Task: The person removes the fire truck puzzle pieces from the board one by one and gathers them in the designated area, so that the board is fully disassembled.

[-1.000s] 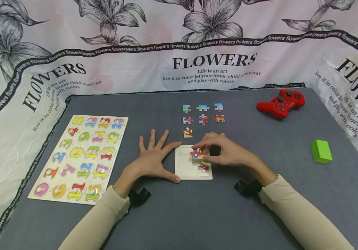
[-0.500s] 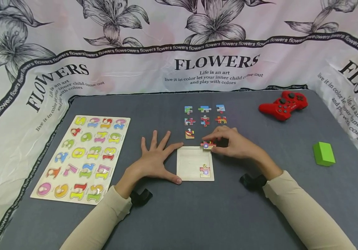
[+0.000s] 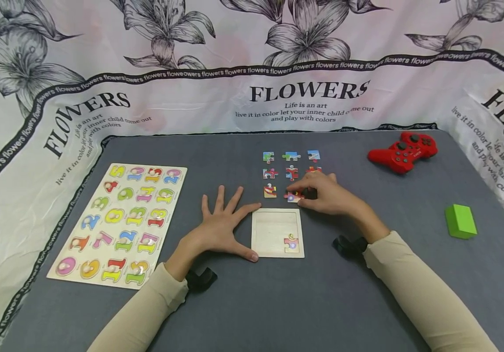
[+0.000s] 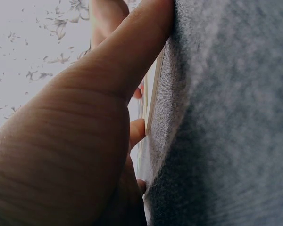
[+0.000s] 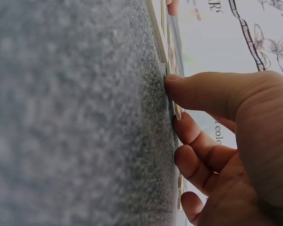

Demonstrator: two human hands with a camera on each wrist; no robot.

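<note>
A jigsaw puzzle piece [image 3: 293,197] with a red, blue and yellow print lies at the table surface just beyond the wooden puzzle tray [image 3: 271,230]. My right hand [image 3: 328,193] pinches it by the thumb and fingers; the right wrist view shows the edge of the same puzzle piece [image 5: 178,114] at the fingertips. Spread wide, my left hand [image 3: 223,230] rests on the table, its thumb and index finger touching the tray's left corners. Another puzzle piece [image 3: 292,243] sits in the tray's lower right corner.
Several loose puzzle pieces [image 3: 292,172] lie in rows behind the tray; the right hand partly covers one. A number board [image 3: 117,225] lies at left. A red game controller [image 3: 403,152] and a green block [image 3: 460,221] are at right.
The right hand has lifted the puzzle piece out of the tray's upper right and carried it away from me, down beside the loose pieces. The left hand has stayed at the tray.
</note>
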